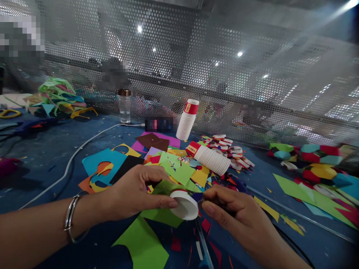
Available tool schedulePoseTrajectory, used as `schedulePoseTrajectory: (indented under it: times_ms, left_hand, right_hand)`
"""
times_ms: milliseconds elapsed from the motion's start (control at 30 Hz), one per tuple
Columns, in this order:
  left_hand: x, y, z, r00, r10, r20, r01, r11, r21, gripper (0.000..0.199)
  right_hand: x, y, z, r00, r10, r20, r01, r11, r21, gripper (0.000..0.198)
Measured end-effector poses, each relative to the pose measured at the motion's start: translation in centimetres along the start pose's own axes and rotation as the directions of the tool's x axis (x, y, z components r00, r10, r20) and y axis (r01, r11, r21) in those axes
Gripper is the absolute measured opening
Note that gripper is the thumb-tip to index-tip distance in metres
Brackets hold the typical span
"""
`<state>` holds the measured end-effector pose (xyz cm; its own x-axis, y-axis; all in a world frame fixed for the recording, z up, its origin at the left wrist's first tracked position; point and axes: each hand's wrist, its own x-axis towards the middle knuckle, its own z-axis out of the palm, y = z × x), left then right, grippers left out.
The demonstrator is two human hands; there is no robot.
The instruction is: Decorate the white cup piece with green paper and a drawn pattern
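Observation:
My left hand (143, 194), with a silver bangle at its wrist, grips a short white paper cup piece (184, 205) between thumb and fingers. Green paper (165, 186) lies against the cup piece's far side, under my fingers. The fingers of my right hand (232, 213) are pinched beside the cup's right rim. At their tips a small dark blue piece (197, 195) shows against the rim; what it is made of I cannot tell. Below the hands lies a cut sheet of green paper (146, 244) with red scraps (176, 244) to its right.
Behind the hands, one stack of paper cups (187, 121) stands tilted and another stack (210, 158) lies down. Coloured paper (103, 160) covers the middle. A glass bottle (124, 108) stands near the perforated metal screen (174, 48). A white cable (75, 151) crosses the left.

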<state>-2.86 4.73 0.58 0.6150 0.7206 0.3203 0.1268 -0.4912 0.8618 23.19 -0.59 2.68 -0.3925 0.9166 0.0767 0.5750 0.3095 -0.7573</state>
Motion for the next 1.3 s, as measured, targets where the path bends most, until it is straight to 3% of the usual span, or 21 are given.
schedulePoseTrajectory:
  times_ms: [433,1033,1300]
  left_hand:
    - [0.04,0.03,-0.34,0.996,-0.056,0.074,0.052,0.997,0.049,0.022]
    - [0.29,-0.17,-0.09,0.992,-0.098,0.082,0.102,0.994,-0.04,0.027]
    - [0.3,0.14,0.05,0.976,-0.189,0.106,0.202,0.972,-0.124,0.027]
  right_hand:
    - [0.22,0.08,-0.01,0.996,0.051,0.071,-0.053,0.998,0.029,0.035]
    - [0.22,0.11,-0.03,0.997,0.04,0.06,-0.045,0.996,0.08,0.036]
    - [0.26,0.33,-0.05,0.996,0.048,0.075,-0.058,0.99,0.125,0.036]
